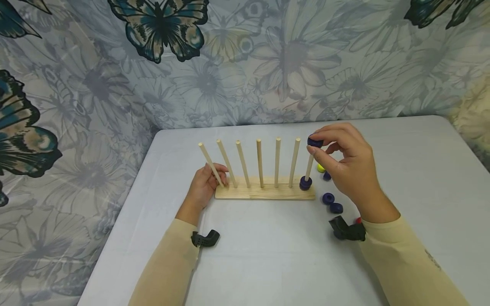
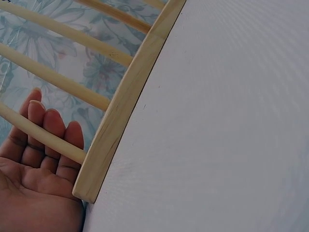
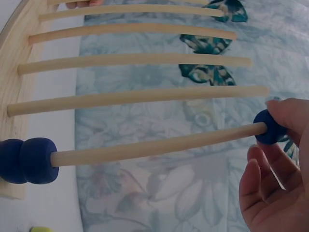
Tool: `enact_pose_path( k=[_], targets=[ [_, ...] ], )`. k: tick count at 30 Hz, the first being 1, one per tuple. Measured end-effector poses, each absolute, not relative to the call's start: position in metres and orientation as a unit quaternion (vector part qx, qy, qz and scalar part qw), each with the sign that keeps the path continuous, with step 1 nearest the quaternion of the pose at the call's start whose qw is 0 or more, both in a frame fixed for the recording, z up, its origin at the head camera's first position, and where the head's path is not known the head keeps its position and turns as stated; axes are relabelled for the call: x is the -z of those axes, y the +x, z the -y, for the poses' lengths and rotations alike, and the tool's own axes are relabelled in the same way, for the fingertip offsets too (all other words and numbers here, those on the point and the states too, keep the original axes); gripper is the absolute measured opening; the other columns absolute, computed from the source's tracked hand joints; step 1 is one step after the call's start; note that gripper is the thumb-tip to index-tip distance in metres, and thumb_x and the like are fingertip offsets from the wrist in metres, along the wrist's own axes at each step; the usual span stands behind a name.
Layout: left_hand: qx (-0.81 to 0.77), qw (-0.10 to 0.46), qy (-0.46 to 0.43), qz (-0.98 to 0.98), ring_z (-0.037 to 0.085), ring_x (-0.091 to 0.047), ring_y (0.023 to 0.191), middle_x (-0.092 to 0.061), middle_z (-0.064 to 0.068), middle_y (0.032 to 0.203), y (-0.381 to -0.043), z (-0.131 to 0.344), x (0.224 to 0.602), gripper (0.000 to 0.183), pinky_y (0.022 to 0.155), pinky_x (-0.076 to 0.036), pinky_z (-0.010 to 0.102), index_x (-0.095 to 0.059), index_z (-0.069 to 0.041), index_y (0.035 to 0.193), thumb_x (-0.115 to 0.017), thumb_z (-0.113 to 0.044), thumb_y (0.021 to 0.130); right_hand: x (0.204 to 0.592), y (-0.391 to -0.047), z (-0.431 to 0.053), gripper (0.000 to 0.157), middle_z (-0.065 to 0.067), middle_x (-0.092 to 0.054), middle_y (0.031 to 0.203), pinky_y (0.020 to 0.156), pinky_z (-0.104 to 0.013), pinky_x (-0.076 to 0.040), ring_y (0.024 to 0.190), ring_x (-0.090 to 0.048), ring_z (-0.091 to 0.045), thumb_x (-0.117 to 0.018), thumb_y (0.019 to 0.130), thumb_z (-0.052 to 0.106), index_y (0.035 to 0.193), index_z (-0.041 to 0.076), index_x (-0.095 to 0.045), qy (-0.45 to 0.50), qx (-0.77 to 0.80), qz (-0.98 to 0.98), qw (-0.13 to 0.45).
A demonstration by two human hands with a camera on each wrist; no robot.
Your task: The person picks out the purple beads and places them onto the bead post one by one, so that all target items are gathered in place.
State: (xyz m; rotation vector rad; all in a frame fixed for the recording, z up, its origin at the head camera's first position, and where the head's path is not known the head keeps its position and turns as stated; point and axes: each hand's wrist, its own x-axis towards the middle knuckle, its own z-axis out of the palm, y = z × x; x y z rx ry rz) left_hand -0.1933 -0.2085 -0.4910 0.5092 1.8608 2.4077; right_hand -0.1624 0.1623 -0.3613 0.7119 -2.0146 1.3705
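A wooden peg rack stands on the table with a row of upright pegs. At its left end my left hand lies beside and behind the outermost peg, palm up with fingers loosely bent, not closed round it. My right hand pinches a dark blue bead between thumb and fingers. That bead is at the tip of the rightmost peg, with the peg's end in its hole. Two blue beads sit stacked at the foot of the same peg.
Right of the rack lie loose blue beads, with a yellow bead farther back. A red bead shows partly behind the right wrist's black camera mount. A patterned cloth hangs behind the white table.
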Motion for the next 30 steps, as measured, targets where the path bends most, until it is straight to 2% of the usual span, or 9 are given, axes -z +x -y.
enact_pose_path(
  k=[11, 21, 26, 30],
  targets=[
    [-0.777, 0.029, 0.167, -0.606, 0.016, -0.066, 0.077, -0.066, 0.005, 0.082, -0.1944, 0.2097, 0.4921, 0.068, 0.078, -0.058, 0.029, -0.077, -0.01, 0.108, -0.057, -0.074, 0.1, 0.3649, -0.1652, -0.1639, 0.034, -0.015, -0.069, 0.114, 0.082, -0.021, -0.053, 0.103, -0.062, -0.016, -0.081, 0.081, -0.027, 0.109, -0.008, -0.078, 0.264, -0.528, 0.753, 0.291],
    [-0.78, 0.033, 0.165, -0.603, 0.017, -0.067, 0.077, -0.067, 0.006, 0.081, -0.1948, 0.2091, 0.4917, 0.066, 0.077, -0.058, 0.029, -0.078, -0.013, 0.107, -0.058, -0.076, 0.098, 0.3685, -0.1659, -0.1631, 0.032, -0.012, -0.067, 0.111, 0.079, -0.022, -0.052, 0.099, -0.062, -0.021, -0.073, 0.082, -0.03, 0.108, -0.01, -0.075, 0.264, -0.563, 0.731, 0.281],
    [-0.782, 0.034, 0.17, -0.599, 0.017, -0.067, 0.077, -0.067, 0.006, 0.082, -0.1948, 0.2092, 0.4917, 0.066, 0.077, -0.057, 0.028, -0.078, -0.012, 0.107, -0.058, -0.075, 0.099, 0.3697, -0.1672, -0.165, 0.024, -0.012, -0.068, 0.112, 0.08, -0.024, -0.052, 0.104, -0.063, -0.022, -0.07, 0.087, -0.027, 0.107, -0.013, -0.074, 0.271, -0.592, 0.711, 0.267],
    [-0.782, 0.033, 0.169, -0.6, 0.017, -0.067, 0.077, -0.067, 0.007, 0.081, -0.1938, 0.2094, 0.4918, 0.065, 0.077, -0.057, 0.028, -0.078, -0.013, 0.107, -0.058, -0.074, 0.099, 0.3708, -0.1678, -0.1661, 0.016, -0.012, -0.07, 0.113, 0.08, -0.025, -0.052, 0.107, -0.064, -0.025, -0.067, 0.093, -0.022, 0.108, -0.016, -0.072, 0.275, -0.639, 0.679, 0.233]
  ],
)
